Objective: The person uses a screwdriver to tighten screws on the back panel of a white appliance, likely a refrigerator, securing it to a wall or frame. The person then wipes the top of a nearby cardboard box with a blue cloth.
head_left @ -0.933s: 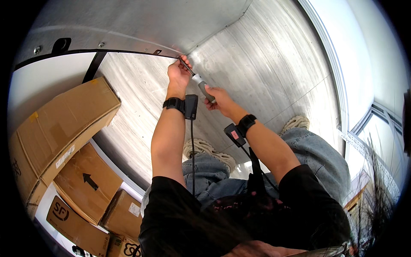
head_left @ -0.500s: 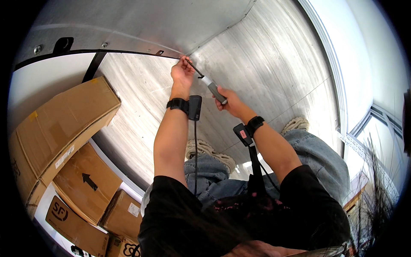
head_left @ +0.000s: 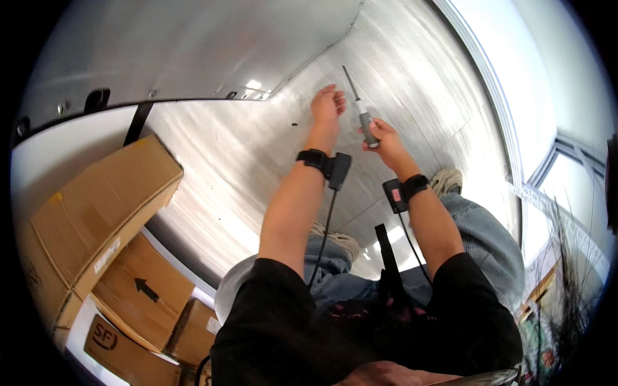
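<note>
My right hand (head_left: 385, 140) is wrapped round the grey handle of a screwdriver (head_left: 365, 122). Its long dark shaft points up and away over the floor, the tip touching nothing that I can see. To its left hovers my left hand (head_left: 328, 104), fingers curled in; whatever they hold, if anything, is too small or hidden to make out. Left of both hands, the lower corner of a grey metal panel (head_left: 193, 48) stands apart from them. Screws and dark slots line the panel's near edge.
Several cardboard boxes (head_left: 106, 199) are stacked at the left. A small dark piece (head_left: 294, 124) lies on the light wood-look floor (head_left: 219, 154). A white frame (head_left: 479, 83) runs along the right. Cables (head_left: 328, 219) hang from the black devices on both wrists.
Both hands have moved right, off the panel's corner. The screwdriver came along and now points more steeply away, its tip clear of my left fingers. The small dark piece on the floor now shows.
</note>
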Motion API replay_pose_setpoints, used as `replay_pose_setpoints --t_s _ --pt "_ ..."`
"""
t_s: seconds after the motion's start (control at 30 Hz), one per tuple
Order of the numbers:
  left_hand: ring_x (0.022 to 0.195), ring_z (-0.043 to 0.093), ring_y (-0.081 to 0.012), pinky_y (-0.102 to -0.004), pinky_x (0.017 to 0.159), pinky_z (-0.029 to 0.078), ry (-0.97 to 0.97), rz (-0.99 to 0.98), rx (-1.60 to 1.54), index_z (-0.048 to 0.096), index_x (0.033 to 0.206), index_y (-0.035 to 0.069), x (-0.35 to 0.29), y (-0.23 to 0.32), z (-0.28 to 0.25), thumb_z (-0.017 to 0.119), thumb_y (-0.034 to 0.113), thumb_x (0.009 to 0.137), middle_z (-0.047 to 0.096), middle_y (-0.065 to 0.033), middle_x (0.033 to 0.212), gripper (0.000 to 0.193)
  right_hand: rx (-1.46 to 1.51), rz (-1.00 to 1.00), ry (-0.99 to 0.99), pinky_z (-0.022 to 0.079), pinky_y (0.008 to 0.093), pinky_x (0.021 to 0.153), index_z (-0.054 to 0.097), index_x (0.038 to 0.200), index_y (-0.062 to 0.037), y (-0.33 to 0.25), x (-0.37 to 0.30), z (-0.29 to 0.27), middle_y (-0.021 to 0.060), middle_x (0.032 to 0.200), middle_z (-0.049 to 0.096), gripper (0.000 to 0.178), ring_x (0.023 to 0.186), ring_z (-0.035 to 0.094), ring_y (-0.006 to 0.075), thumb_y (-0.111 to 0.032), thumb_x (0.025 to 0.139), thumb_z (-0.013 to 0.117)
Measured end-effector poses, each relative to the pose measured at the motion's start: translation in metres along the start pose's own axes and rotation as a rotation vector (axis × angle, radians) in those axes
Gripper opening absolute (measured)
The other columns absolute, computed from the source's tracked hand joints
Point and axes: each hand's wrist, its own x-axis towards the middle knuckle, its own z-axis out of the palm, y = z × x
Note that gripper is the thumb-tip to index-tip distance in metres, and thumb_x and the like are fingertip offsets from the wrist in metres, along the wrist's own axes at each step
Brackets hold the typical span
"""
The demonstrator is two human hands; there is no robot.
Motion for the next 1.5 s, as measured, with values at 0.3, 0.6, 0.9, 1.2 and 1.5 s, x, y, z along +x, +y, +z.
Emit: replay_pose_setpoints --t_s 0.3,0.6,0.9,1.2,1.5 --pt "0.077 0.055 -0.0138 -0.0271 0.067 0.045 -0.274 -0.279 0.392 0.055 0.11 0.008 -0.052 -0.101 0.101 0.054 0.019 0.089 0.059 -0.0027 0.087 0.024 0.429 -0.14 0.524 0.043 0.0316 0.052 0.052 0.108 -0.0038 -0.002 -0.07 -0.128 0.0068 0.072 0.056 0.032 0.053 0.049 0.0153 -0.027 0.089 0.041" --pt "0.073 0.055 -0.0119 -0.0256 0.063 0.047 -0.351 -0.273 0.628 0.054 0.112 0.006 -0.073 -0.181 0.197 0.049 0.018 0.092 0.059 -0.0028 0.085 0.024 0.799 -0.308 1.081 0.037 0.031 0.041 0.049 0.105 -0.0013 0.039 -0.121 -0.281 0.0103 0.071 0.054 0.027 0.047 0.044 0.0145 -0.023 0.089 0.046" --pt "0.073 0.058 -0.0126 -0.0264 0.063 0.048 -0.548 -0.27 1.047 0.056 0.105 0.007 -0.11 -0.317 0.331 0.056 0.022 0.09 0.061 -0.0044 0.088 0.022 0.892 -0.209 1.345 0.036 0.0253 0.042 0.049 0.105 -0.0027 0.038 -0.13 -0.38 0.0062 0.069 0.054 0.029 0.049 0.046 0.0115 -0.023 0.086 0.058" --pt "0.074 0.059 -0.0127 -0.0259 0.064 0.049 -0.572 -0.327 1.157 0.058 0.102 0.009 -0.114 -0.395 0.374 0.058 0.024 0.088 0.062 -0.0037 0.09 0.02 0.68 -0.102 1.472 0.042 0.0281 0.053 0.054 0.107 0.0001 0.042 -0.134 -0.405 0.0062 0.07 0.058 0.035 0.058 0.054 0.0123 -0.025 0.084 0.06" --pt "0.076 0.059 -0.0134 -0.0265 0.064 0.048 -0.533 -0.321 1.146 0.059 0.101 0.01 -0.102 -0.387 0.346 0.058 0.023 0.087 0.063 -0.0038 0.09 0.019 0.69 -0.133 1.368 0.04 0.0279 0.05 0.054 0.105 0.0009 0.041 -0.145 -0.414 0.0056 0.066 0.057 0.034 0.054 0.052 0.0118 -0.024 0.083 0.06"
